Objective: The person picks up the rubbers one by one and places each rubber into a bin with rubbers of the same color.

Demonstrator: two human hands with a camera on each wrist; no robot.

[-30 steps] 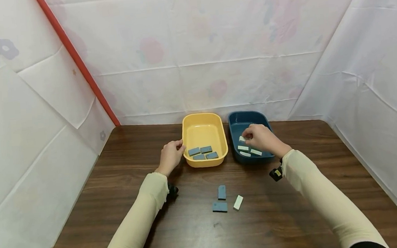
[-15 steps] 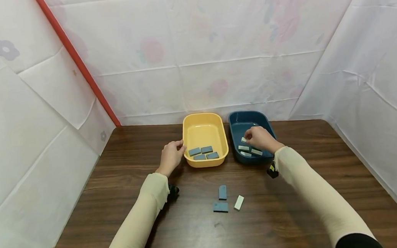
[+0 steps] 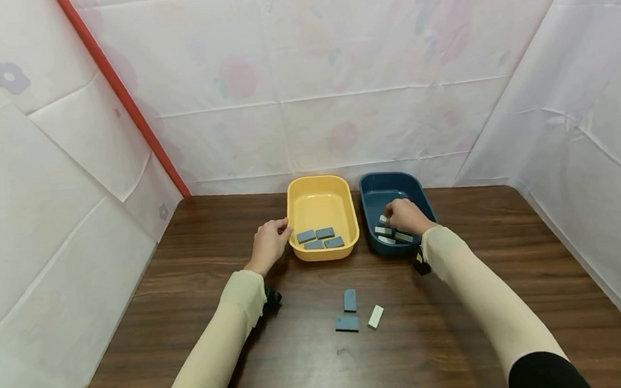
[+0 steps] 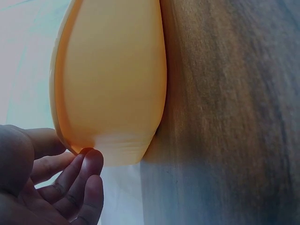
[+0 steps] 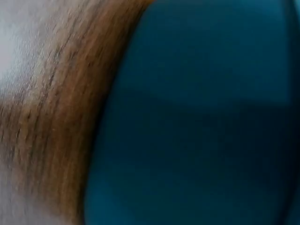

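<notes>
At the left side of the yellow bin [image 3: 319, 184], my left hand [image 3: 268, 244] pinches the rim, with thumb and fingers [image 4: 93, 161] curled at its edge in the left wrist view. Several grey-blue rectangular tiles [image 3: 325, 232] lie near the front of that bin. My right hand [image 3: 406, 216] reaches into the dark blue bin [image 3: 390, 179], fingertips pinching a pale tile [image 3: 383, 219]. More pale tiles [image 3: 383, 230] lie just in front of it. The right wrist view shows mostly the blue bin's wall [image 5: 197, 117]; the hand is out of sight there.
On the wooden table [image 3: 279, 364], two grey-blue tiles [image 3: 350, 300] and one pale tile [image 3: 375, 317] lie in front of the bins. White patterned sheets [image 3: 303, 86] wall off the back and both sides. A red strip [image 3: 125, 99] runs down the left corner.
The right wrist and forearm have swung left and turned, while the right fingertips stay at the pale tile in the blue bin. My left hand keeps its place on the yellow rim.
</notes>
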